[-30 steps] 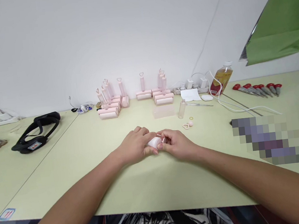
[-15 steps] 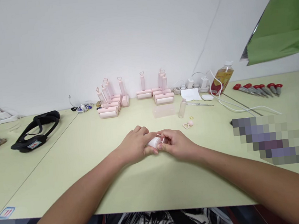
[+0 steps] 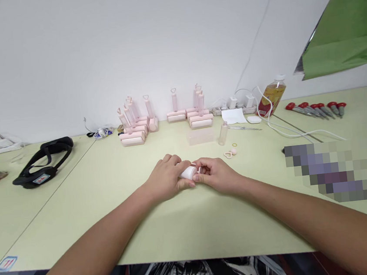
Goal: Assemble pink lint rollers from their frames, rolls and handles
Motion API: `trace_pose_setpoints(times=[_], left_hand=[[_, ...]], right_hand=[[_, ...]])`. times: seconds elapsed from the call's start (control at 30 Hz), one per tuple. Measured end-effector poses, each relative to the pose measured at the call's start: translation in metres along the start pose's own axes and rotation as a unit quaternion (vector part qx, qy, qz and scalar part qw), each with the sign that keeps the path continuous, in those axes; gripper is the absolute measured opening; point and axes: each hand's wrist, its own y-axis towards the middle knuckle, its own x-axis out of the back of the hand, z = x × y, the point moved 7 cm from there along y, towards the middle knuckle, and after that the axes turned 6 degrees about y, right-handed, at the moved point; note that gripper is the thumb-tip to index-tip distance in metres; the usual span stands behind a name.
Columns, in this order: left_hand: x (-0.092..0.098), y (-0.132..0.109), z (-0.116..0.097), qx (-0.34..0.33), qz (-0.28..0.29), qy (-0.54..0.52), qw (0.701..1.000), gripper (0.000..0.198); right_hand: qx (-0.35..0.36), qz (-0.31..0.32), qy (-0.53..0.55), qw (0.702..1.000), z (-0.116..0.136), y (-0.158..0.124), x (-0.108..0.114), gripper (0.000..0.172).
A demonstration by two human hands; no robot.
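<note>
Both my hands meet at the middle of the pale green table. My left hand wraps a small white roller lying on its side. My right hand pinches a thin pink-white wire piece at the roller's right end. Most of the roller is hidden under my fingers. A small pink heart-shaped ring and a round pink cap lie just beyond my right hand.
Several assembled pink rollers stand along the back wall. A small clear bottle, a yellow ring, a drink bottle, red-handled screwdrivers, white cables and a black headset lie around.
Almost nothing has moved; my hands stay together on the roller, with only slight finger shifts at its right end.
</note>
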Motion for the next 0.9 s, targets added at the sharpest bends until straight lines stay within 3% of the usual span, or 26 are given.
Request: trace_pose_setpoints(times=[0.9], left_hand=[[-0.0019,0.0010,-0.0009,0.061,-0.037,0.044,0.996,0.059]], right_hand=[[0.012,-0.007,0.038,0.999,-0.0066,0.0020,-0.0002,0.028]])
